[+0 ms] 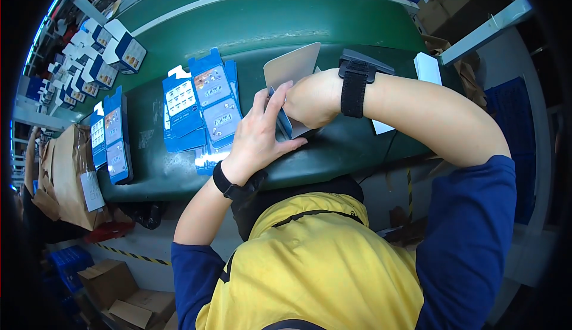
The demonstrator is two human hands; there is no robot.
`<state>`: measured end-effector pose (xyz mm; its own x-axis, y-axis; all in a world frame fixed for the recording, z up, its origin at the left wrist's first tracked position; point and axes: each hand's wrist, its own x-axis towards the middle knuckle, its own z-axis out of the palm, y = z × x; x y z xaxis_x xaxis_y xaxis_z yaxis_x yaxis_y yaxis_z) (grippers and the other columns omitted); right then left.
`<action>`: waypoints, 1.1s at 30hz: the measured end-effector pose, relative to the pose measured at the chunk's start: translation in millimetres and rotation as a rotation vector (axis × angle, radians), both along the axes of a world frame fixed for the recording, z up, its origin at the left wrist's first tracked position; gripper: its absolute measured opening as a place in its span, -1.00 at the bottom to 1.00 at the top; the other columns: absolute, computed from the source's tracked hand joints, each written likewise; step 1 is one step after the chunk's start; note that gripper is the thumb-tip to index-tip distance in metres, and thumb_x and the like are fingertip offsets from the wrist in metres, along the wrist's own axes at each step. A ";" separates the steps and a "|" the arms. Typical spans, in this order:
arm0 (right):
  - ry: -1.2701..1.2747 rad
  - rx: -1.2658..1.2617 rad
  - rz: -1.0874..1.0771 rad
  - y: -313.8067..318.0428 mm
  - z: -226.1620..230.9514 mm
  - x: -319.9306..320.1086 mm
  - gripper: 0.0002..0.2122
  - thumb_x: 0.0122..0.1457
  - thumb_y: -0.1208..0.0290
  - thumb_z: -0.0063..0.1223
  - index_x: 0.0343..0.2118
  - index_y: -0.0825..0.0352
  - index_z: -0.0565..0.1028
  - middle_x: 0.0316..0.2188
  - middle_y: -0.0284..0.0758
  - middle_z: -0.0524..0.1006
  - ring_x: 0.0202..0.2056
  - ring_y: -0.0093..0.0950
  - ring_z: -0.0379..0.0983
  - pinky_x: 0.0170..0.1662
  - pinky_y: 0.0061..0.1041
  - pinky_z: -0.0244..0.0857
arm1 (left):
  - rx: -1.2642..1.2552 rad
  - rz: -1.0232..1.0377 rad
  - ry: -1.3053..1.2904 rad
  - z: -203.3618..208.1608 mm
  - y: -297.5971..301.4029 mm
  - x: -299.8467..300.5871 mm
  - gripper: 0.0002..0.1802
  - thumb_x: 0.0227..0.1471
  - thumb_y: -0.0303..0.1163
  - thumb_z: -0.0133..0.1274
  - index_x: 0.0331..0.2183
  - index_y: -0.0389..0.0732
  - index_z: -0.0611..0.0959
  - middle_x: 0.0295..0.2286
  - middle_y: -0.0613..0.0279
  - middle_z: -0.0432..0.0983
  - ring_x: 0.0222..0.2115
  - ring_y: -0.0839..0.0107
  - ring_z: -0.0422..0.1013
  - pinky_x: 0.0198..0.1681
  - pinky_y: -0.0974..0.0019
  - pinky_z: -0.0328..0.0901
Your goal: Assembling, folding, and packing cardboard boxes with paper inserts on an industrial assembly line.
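An unfolded small carton (293, 67) stands on the green bench in front of me, its tall grey-white flap raised at the far side. My left hand (260, 128) grips the carton's left side, with the thumb along the near edge and the fingers over the top. Reaching into the open top from the right is my right hand (314, 99); its fingers are hidden inside, so what they hold does not show. Just left of my left hand lie flat blue printed cartons (221, 118) in overlapping stacks, with more blue cartons (180, 106) beside them.
Another stack of blue cartons (117, 136) lies at the bench's left end, near a brown paper bag (67, 166). Several made-up white and blue boxes (126, 53) stand at the far left. A white stack (427, 69) sits by a metal post at the right.
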<state>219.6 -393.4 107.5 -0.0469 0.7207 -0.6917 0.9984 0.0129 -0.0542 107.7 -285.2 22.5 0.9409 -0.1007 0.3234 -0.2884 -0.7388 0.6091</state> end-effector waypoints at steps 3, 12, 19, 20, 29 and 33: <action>-0.002 0.022 -0.093 -5.1 0.3 -2.0 -0.76 -0.01 0.43 0.00 -0.27 0.41 0.49 -0.41 -0.10 0.54 -0.32 -0.21 0.52 -0.26 -0.29 0.39 | 0.024 0.000 -0.010 0.7 -1.2 -0.8 0.09 -0.46 -0.27 0.39 0.14 0.03 0.19 -0.11 -0.08 0.24 -0.23 -0.07 0.39 -0.24 0.09 0.39; 0.158 0.198 -0.245 -31.2 -3.2 6.1 -0.81 0.03 0.50 -0.06 -0.26 0.33 0.44 -0.47 -0.14 0.54 -0.37 -0.19 0.50 -0.27 -0.25 0.35 | 0.020 -0.001 -0.005 -0.6 -0.6 -4.7 0.08 -0.45 -0.25 0.39 0.15 0.05 0.19 -0.11 -0.09 0.25 -0.23 -0.04 0.40 -0.25 0.09 0.40; -0.007 0.155 -0.138 -20.7 -9.6 -2.2 -0.84 0.02 0.47 -0.03 -0.31 0.32 0.48 -0.46 -0.16 0.55 -0.38 -0.22 0.52 -0.27 -0.27 0.37 | 0.006 0.010 -0.006 -1.7 0.8 -4.2 0.08 -0.45 -0.25 0.39 0.15 0.04 0.19 -0.11 -0.08 0.24 -0.22 -0.04 0.40 -0.25 0.09 0.40; -0.014 0.149 -0.117 -19.8 -10.2 -2.2 -0.86 0.03 0.46 -0.04 -0.34 0.31 0.50 -0.44 -0.16 0.55 -0.38 -0.23 0.52 -0.27 -0.27 0.37 | 0.000 0.002 -0.009 -2.0 0.9 -4.3 0.08 -0.44 -0.25 0.39 0.15 0.04 0.19 -0.11 -0.08 0.24 -0.21 -0.04 0.39 -0.25 0.10 0.40; 0.089 0.042 -0.213 -9.1 -5.4 10.6 -0.81 0.02 0.47 -0.04 -0.27 0.29 0.50 -0.31 -0.18 0.54 -0.25 -0.27 0.49 -0.18 -0.32 0.36 | 0.017 -0.009 -0.032 -3.8 1.2 -5.0 0.10 -0.44 -0.25 0.38 0.16 0.01 0.16 -0.11 -0.09 0.24 -0.24 -0.03 0.40 -0.28 0.13 0.40; 0.075 0.070 -0.161 -5.5 -2.1 9.4 -0.79 -0.01 0.51 -0.02 -0.26 0.31 0.51 -0.30 -0.16 0.54 -0.24 -0.26 0.49 -0.18 -0.33 0.36 | 0.007 -0.015 -0.042 -1.6 5.4 -7.7 0.16 -0.46 -0.25 0.39 0.18 0.00 0.11 -0.11 -0.10 0.24 -0.27 -0.03 0.41 -0.31 0.14 0.41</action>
